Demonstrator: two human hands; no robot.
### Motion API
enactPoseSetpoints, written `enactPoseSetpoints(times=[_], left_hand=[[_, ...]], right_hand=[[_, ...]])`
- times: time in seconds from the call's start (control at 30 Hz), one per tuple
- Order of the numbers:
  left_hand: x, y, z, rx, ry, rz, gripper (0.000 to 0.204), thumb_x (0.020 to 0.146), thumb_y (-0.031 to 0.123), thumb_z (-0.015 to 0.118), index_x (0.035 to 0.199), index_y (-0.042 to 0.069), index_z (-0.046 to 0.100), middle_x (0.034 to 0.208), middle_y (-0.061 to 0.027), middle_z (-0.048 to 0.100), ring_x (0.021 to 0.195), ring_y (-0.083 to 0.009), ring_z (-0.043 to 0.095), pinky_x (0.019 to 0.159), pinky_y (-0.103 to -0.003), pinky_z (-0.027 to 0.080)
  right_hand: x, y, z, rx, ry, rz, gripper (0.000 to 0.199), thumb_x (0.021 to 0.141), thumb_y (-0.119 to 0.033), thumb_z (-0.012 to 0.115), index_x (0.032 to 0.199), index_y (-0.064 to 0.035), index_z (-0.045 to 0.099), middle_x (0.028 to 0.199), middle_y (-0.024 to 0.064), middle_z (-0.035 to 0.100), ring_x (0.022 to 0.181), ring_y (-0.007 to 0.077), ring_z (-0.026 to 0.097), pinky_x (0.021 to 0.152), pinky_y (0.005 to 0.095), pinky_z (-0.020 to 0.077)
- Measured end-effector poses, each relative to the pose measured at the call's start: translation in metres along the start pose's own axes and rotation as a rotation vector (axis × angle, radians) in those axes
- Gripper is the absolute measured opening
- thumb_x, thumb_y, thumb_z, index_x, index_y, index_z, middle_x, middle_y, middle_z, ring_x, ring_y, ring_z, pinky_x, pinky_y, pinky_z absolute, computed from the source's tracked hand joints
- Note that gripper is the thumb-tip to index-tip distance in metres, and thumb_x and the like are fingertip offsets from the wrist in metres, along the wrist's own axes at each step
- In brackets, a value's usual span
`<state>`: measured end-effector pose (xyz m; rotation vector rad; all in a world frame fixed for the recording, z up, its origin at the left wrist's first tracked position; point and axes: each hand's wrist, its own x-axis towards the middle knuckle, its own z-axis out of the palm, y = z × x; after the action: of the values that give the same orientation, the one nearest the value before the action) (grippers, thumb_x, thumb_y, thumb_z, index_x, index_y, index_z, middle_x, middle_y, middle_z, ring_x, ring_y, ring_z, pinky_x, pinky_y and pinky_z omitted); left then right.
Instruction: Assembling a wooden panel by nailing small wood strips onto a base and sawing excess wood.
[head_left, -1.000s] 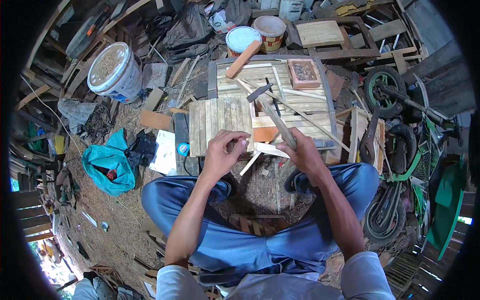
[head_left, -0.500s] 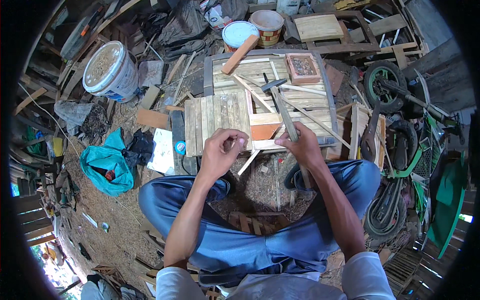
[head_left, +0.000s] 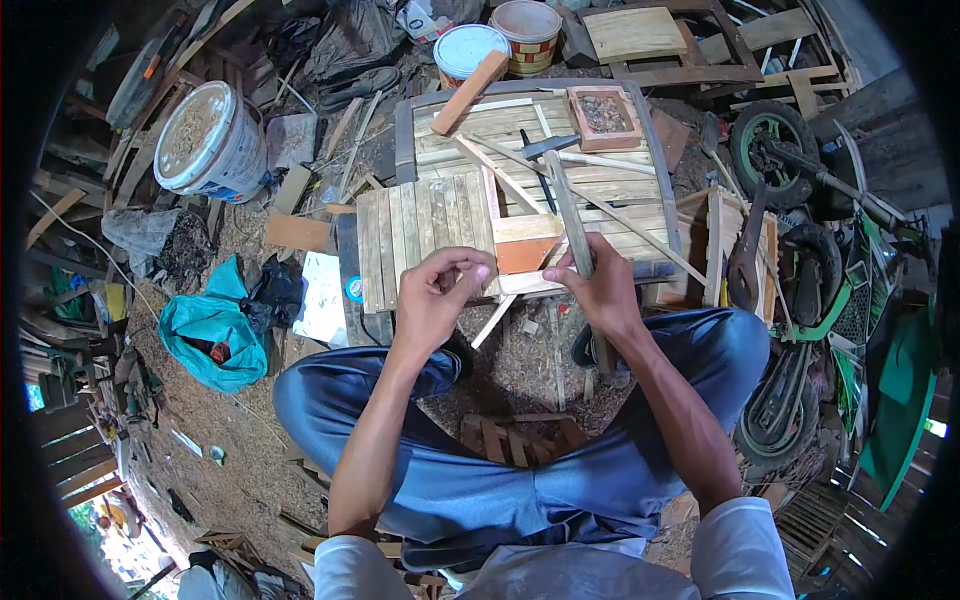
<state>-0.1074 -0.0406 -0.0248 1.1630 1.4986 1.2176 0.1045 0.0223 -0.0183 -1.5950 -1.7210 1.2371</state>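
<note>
My right hand (head_left: 606, 292) is closed around the wooden handle of a hammer (head_left: 573, 205). The hammer's dark metal head points away from me, above a slatted wooden panel. To the left, my left hand (head_left: 436, 298) has thumb and fingertips pinched together near the panel's front edge; whatever may be between them is too small to make out. Between my hands lies a wooden frame (head_left: 530, 228) of pale strips, with a reddish-brown piece (head_left: 525, 257) at its near corner. The slatted panel (head_left: 425, 225) lies beneath these pieces.
A square wooden box of nails (head_left: 605, 118) sits at the worktop's far right, and a reddish wood block (head_left: 470, 92) at its far left. Buckets (head_left: 213, 145) stand behind. A teal sack (head_left: 215, 325) lies left on the sawdust-covered floor; a green motorbike (head_left: 800, 270) is at right.
The view has shifted slightly. The hammer handle stands a little more upright in my right hand, its head farther from me. My left hand stays pinched, with its fingers turned slightly.
</note>
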Motion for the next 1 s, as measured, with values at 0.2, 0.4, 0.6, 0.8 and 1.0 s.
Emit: enactPoseSetpoints(times=[0.2, 0.4, 0.6, 0.8, 1.0], left_hand=[[0.001, -0.005, -0.002, 0.107, -0.037, 0.025, 0.011, 0.085, 0.01, 0.071, 0.095, 0.004, 0.073, 0.081, -0.0042, 0.068, 0.065, -0.0079, 0.053, 0.06, -0.025, 0.042], [0.001, -0.002, -0.003, 0.224, -0.044, 0.128, 0.012, 0.085, 0.008, 0.071, 0.095, 0.002, 0.072, 0.087, -0.0068, 0.067, 0.076, -0.0126, 0.059, 0.069, -0.027, 0.046], [0.001, 0.0, 0.0, 0.183, -0.075, -0.01, 0.013, 0.086, 0.007, 0.069, 0.097, 0.002, 0.073, 0.095, -0.0092, 0.069, 0.084, -0.0152, 0.063, 0.078, -0.028, 0.049], [0.004, 0.002, 0.002, 0.326, -0.106, 0.148, 0.011, 0.084, 0.007, 0.07, 0.093, 0.003, 0.075, 0.093, -0.0081, 0.071, 0.092, -0.0195, 0.061, 0.086, -0.032, 0.046], [0.004, 0.003, 0.005, 0.35, -0.095, 0.123, 0.01, 0.082, 0.007, 0.071, 0.091, 0.005, 0.076, 0.092, -0.0072, 0.071, 0.094, -0.0209, 0.06, 0.088, -0.034, 0.045]], right_hand=[[0.0, 0.003, 0.003, 0.027, -0.008, 0.079, 0.035, 0.073, -0.012, 0.082, 0.098, -0.0005, 0.06, 0.08, 0.0096, 0.067, 0.08, 0.0228, 0.067, 0.074, 0.0369, 0.0513], [-0.004, -0.001, 0.003, -0.056, 0.017, -0.01, 0.035, 0.074, -0.012, 0.081, 0.098, 0.0015, 0.06, 0.08, 0.0127, 0.067, 0.082, 0.0279, 0.067, 0.075, 0.0388, 0.0509], [-0.003, 0.004, 0.005, -0.078, 0.06, -0.051, 0.031, 0.077, -0.012, 0.08, 0.096, 0.0018, 0.06, 0.074, 0.0068, 0.066, 0.065, 0.015, 0.066, 0.06, 0.0299, 0.0534], [-0.006, -0.005, 0.001, 0.006, 0.011, 0.024, 0.037, 0.074, -0.012, 0.08, 0.101, 0.0034, 0.061, 0.082, 0.0145, 0.067, 0.079, 0.0277, 0.065, 0.075, 0.0394, 0.0496], [-0.007, -0.009, -0.001, 0.002, 0.016, 0.011, 0.039, 0.074, -0.01, 0.079, 0.106, 0.0033, 0.061, 0.081, 0.0146, 0.066, 0.078, 0.0272, 0.065, 0.074, 0.039, 0.0494]])
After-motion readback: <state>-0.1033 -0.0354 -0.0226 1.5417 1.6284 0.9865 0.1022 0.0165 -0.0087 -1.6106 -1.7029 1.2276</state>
